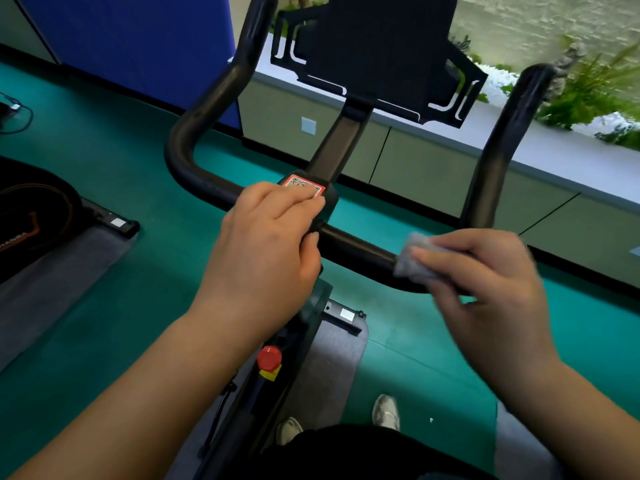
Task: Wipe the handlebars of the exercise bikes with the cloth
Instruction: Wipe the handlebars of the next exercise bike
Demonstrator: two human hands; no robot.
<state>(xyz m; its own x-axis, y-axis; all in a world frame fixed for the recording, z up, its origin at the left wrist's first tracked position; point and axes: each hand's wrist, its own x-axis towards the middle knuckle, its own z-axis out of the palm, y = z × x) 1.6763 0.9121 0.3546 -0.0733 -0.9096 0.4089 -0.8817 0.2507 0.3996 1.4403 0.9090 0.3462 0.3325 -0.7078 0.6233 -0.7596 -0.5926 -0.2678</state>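
1. Right hand (485, 271), right of centre in the frame, has the grey cloth (410, 259) folded over the crossbar of the handlebars (360, 249). The grip is fingers curled over the top of the bar, pinching the cloth against it, which makes sense: wrapping the fabric round a tube cleans more of it in one pass than dabbing with a flat palm.

2. The hand looks a bit smeared, so I'd guess it's mid-stroke along the bar, but that's a guess.

3. Left hand (266, 244) sits at the middle of the frame on the centre clamp, fingers curled over the block with the red QR sticker (304, 185). No cloth in it. My read is it's bracing the bar so the rubbing doesn't wobble it.

4. The two upright horns, one at upper left (239, 64) and one at upper right (509, 133), have no hand on them. Can't tell from this whether they're clean already.

5. Black tablet holder (377, 53) sits top centre, above the stem, out of the wiping path.

6. Red knob (269, 356) is lower down on the frame, below the left wrist.

7. Another machine (38, 216) is parked at the left edge on the green floor (104, 150), presumably also on the list.

8. The person's shoes (386, 412) show at the bottom, so they're standing close behind the bars.
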